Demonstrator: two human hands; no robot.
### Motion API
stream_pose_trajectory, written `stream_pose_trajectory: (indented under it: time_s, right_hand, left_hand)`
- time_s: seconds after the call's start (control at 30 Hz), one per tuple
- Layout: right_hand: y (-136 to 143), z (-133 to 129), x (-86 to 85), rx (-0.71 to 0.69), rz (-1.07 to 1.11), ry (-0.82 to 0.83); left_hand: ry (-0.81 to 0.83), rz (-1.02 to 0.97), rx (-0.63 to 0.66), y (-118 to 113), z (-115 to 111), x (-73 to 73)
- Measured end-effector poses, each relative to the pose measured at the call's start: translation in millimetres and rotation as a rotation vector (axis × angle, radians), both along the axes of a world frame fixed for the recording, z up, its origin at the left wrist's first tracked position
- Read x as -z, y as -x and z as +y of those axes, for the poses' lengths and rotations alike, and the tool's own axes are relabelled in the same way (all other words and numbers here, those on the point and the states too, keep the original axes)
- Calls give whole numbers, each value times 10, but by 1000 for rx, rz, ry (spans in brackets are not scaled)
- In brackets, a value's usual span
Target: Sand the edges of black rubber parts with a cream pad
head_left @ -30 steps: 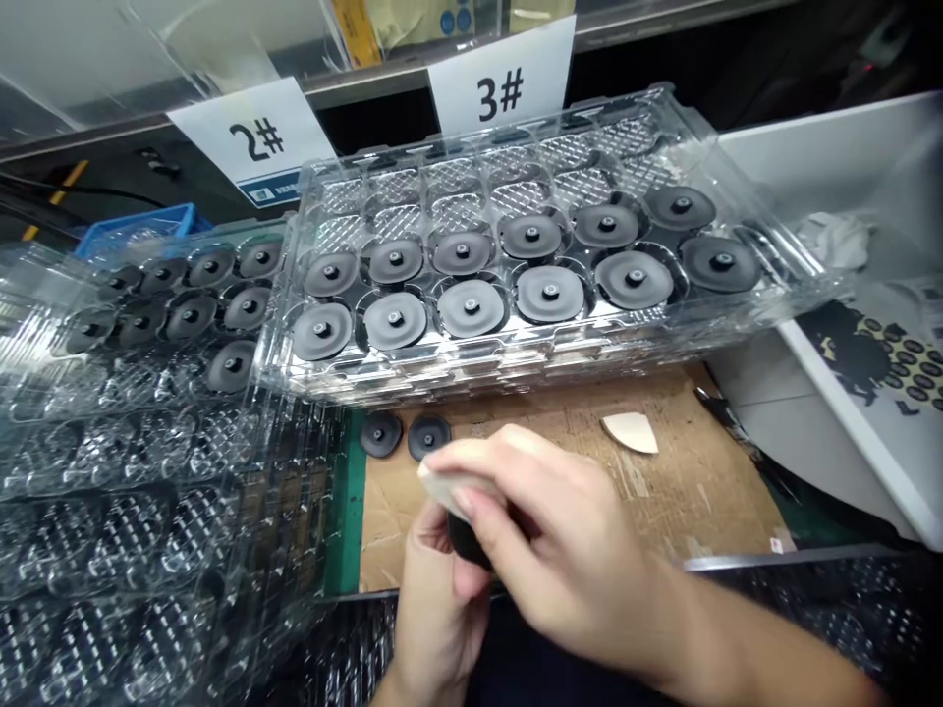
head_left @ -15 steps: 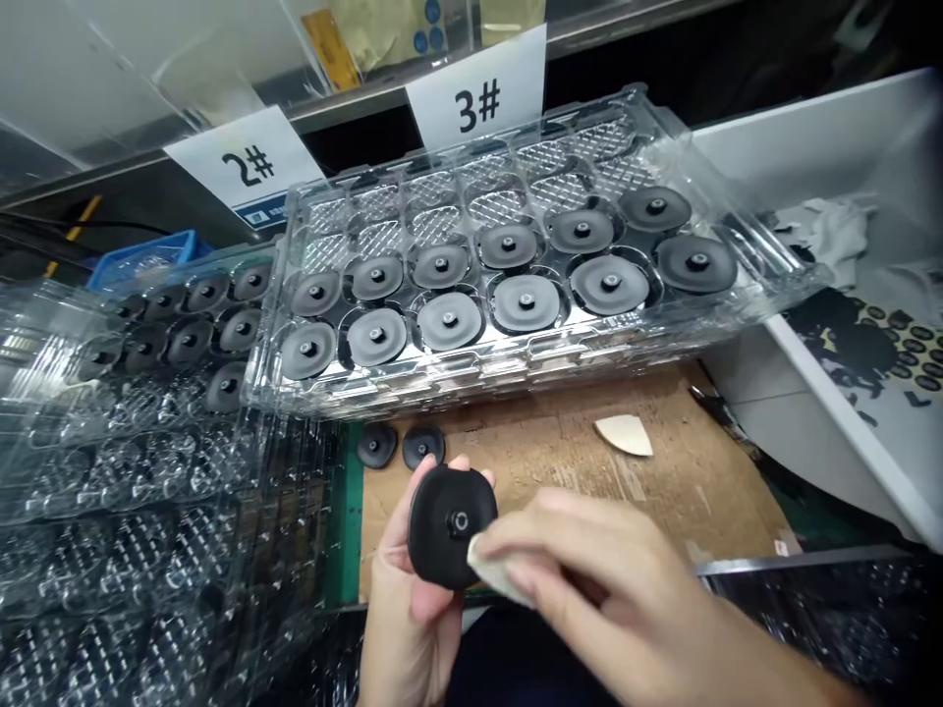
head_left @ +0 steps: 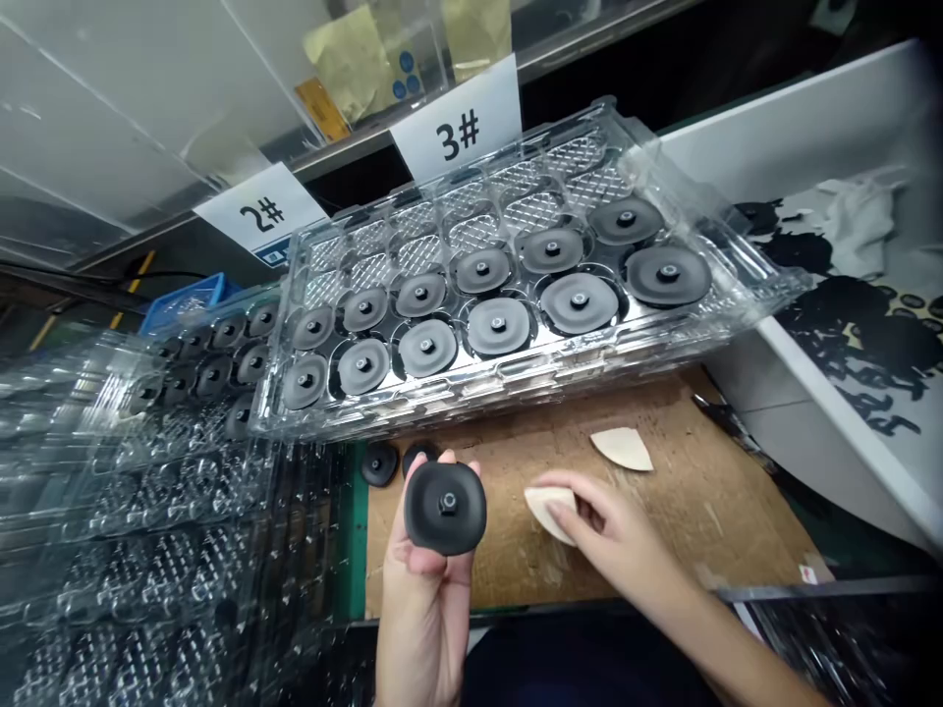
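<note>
My left hand (head_left: 425, 599) grips a black rounded disc (head_left: 423, 520) by its edge, with the small central stud facing up towards me. To its right, my right hand (head_left: 600, 520) pinches a cream-coloured wedge-shaped pad (head_left: 549, 509) just above the brown board, apart from the disc. A second cream wedge-shaped pad (head_left: 623, 448) lies on the board beyond my right hand. Behind my left fingertips sits a loose black disc (head_left: 379, 463), and beside it another one is partly hidden by the fingers.
A clear plastic tray (head_left: 471, 378) with two rows of black discs stands on a stack ahead. More clear trays (head_left: 177, 511) are stacked at left. Signs read 2# (head_left: 259, 211) and 3# (head_left: 458, 133). A white bin (head_left: 847, 422) on the right holds black scraps and a white cloth (head_left: 859, 226).
My right hand has drawn the pad away from the disc, to the right and slightly up. The disc in my left hand is tilted differently. The whole view has shifted a little.
</note>
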State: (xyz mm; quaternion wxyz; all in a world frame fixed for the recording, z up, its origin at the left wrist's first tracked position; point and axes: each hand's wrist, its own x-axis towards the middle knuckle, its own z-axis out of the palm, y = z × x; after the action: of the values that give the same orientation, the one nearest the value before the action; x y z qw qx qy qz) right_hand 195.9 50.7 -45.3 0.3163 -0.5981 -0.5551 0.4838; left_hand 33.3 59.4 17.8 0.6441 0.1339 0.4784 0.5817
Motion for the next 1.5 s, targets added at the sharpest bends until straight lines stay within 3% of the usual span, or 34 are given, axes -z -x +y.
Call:
stream_pose_trajectory:
  time_s: [0.07, 0.13, 0.2, 0.27, 0.33, 0.4, 0.5, 0.6, 0.7, 0.77, 0.9, 1.03, 1.1, 1.23, 1.33, 1.5]
  right_hand:
    - [-70, -114, 153, -64, -50, 99]
    - [-132, -173, 131, -53, -79, 149]
    - [-174, -143, -63, 23, -40, 97]
    - [-184, -40, -344, 69, 62, -84]
    - [-173, 76, -585, -19, 169, -345]
    - [-172, 147, -695, -173, 206, -490]
    - [-244, 138, -631, -296, 72, -337]
    - [-324, 95, -549, -203, -25, -195]
    - [-285, 116, -611, -70, 30, -344]
    - [-213, 145, -689, -118, 11, -408]
    - [-88, 142, -817, -343, -154, -295]
    - [77, 137, -863, -226, -119, -483]
    - [155, 153, -812, -265, -115, -473]
    - [148, 116, -502, -436, -96, -142]
    - [90, 13, -130, -303, -160, -79]
    - [144, -235, 425, -47, -416, -179]
  left_hand:
    - [-9, 15, -28, -61, 10, 28]
    - [-26, 39, -37, -139, 13, 60]
    - [-54, 52, -11, -227, 7, 92]
    - [-74, 47, 39, -306, -5, 114]
    - [-44, 32, 76, -351, -13, 117]
    - [10, 31, 74, -349, -6, 107]
    - [40, 28, 28, -293, 22, 99]
    - [10, 15, 30, -271, 26, 110]
    - [-44, 13, 72, -291, 2, 122]
    - [-60, 13, 68, -269, -12, 126]
    - [-38, -8, 9, -111, -30, 147]
    - [-35, -50, 49, 17, -73, 169]
    - [-41, -77, 47, 80, -98, 177]
    - [38, -164, 40, 286, -156, 213]
    - [96, -221, 59, 417, -210, 240]
    - [84, -319, 43, 456, -283, 227]
